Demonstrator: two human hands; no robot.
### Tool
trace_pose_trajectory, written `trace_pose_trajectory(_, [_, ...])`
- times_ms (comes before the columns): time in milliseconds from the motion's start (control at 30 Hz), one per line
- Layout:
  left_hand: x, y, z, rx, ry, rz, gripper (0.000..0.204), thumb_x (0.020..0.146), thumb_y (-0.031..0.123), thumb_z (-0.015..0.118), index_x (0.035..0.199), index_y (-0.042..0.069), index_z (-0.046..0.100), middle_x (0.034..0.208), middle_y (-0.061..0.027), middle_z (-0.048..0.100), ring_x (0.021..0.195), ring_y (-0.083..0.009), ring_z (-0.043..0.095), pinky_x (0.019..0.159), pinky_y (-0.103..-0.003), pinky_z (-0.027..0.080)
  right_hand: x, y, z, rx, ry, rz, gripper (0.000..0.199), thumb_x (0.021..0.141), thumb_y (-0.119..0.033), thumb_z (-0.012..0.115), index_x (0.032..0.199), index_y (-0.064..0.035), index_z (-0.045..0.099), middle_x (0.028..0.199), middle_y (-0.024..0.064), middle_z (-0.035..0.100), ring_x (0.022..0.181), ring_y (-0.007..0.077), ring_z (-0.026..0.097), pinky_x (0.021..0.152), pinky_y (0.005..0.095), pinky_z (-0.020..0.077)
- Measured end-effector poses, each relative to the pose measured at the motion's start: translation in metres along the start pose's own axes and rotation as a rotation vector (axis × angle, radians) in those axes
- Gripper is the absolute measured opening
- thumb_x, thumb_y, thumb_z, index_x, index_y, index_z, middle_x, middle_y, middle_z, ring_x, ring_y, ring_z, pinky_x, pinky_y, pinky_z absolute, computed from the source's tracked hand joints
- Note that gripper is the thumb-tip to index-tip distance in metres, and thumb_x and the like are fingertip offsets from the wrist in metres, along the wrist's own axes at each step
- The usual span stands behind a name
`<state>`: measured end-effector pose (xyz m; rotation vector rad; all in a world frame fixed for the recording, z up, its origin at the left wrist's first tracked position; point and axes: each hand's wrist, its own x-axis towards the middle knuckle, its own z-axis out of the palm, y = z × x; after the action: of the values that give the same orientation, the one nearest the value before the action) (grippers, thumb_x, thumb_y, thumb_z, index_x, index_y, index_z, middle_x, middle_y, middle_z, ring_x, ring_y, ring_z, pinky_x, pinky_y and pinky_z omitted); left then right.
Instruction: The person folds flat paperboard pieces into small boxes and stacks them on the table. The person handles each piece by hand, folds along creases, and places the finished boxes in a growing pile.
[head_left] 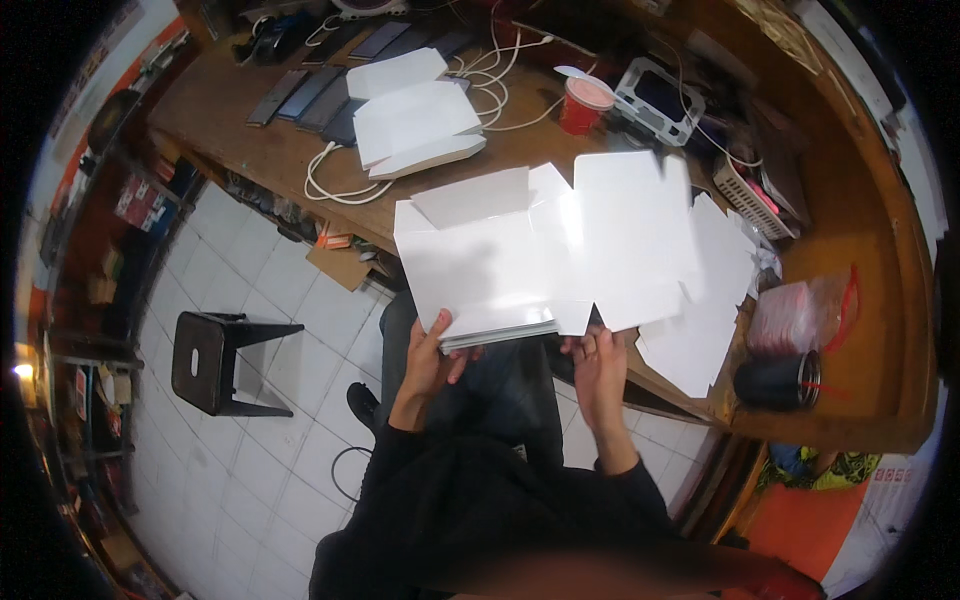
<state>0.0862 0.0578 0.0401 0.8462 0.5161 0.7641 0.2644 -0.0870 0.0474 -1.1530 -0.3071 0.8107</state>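
A large unfolded white carton (480,255), glossy and creased, lies across my lap and the table's front edge. Its upper flap stands up, and layered edges show along its lower left side. My left hand (428,362) grips that lower left corner, thumb on top and fingers underneath. At the lower edge, beside a notch between two panels, my right hand (600,372) has its fingers curled against the card; part of its grip is hidden. More flat white carton sheets (700,335) lie on the table to the right.
On the wooden table (225,120) sit another partly folded white carton (420,125), several phones (325,98), white cables (335,190), a red cup (585,105) and a white-framed device (655,100). A dark tumbler (775,382) stands at right. A dark stool (205,362) is on the tiled floor.
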Motion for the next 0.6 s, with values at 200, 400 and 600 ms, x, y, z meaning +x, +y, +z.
trace_pose_trajectory(200, [0.017, 0.011, -0.016, 0.136, -0.164, 0.031, 0.039, 0.104, 0.034, 0.044, 0.107, -0.004, 0.054, 0.074, -0.0122, 0.06, 0.055, -0.0166, 0.057, 0.041, -0.024, 0.042, 0.021, -0.069, -0.004, -0.002, -0.312, -0.227, 0.06, 0.089, -0.02, 0.068, 0.137, -0.0013, 0.038, 0.131, 0.0148, 0.05, 0.122, 0.0267, 0.052, 0.099, 0.0405, 0.0445])
trace_pose_trajectory(400, [0.038, 0.044, 0.02, 0.537, 0.08, 0.325, 0.022, 0.098, 0.021, 0.058, 0.102, 0.0, 0.059, 0.101, -0.0127, 0.067, 0.093, -0.0196, 0.064, 0.083, -0.031, 0.048, 0.031, -0.14, 0.038, -0.747, 0.015, -0.472, 0.031, 0.088, -0.013, 0.072, 0.114, 0.0027, 0.065, 0.108, 0.0133, 0.066, 0.099, 0.021, 0.063, 0.088, 0.0304, 0.0478])
trace_pose_trajectory(600, [0.036, 0.085, 0.013, 1.219, -0.1, 1.566, 0.034, 0.074, 0.014, 0.076, 0.107, 0.014, 0.069, 0.117, -0.0068, 0.065, 0.113, -0.0257, 0.06, 0.098, -0.037, 0.043, 0.06, -0.147, 0.028, -1.368, -0.753, -1.543, 0.034, 0.085, -0.003, 0.063, 0.119, -0.0049, 0.068, 0.126, 0.0166, 0.06, 0.117, 0.0322, 0.06, 0.105, 0.0479, 0.0462])
